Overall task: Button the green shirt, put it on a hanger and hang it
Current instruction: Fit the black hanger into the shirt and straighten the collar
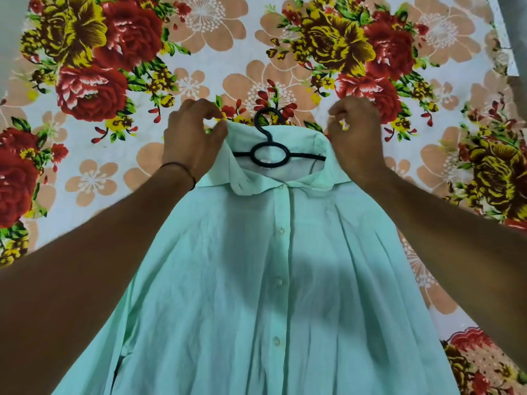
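Observation:
The pale green shirt [256, 280] lies front up on the flowered bedsheet, its placket closed with several buttons showing down the middle. A black plastic hanger [269, 155] sits inside the neck, with its hook poking out above the collar. My left hand [191, 141] pinches the left end of the raised collar. My right hand [356, 138] grips the collar's right end. Both of the hanger's arms are hidden under the cloth at the shoulders.
The bedsheet [199, 52] with red, yellow and peach flowers fills the view around the shirt. A grey strip of wall or floor edge [510, 29] shows at the top right corner.

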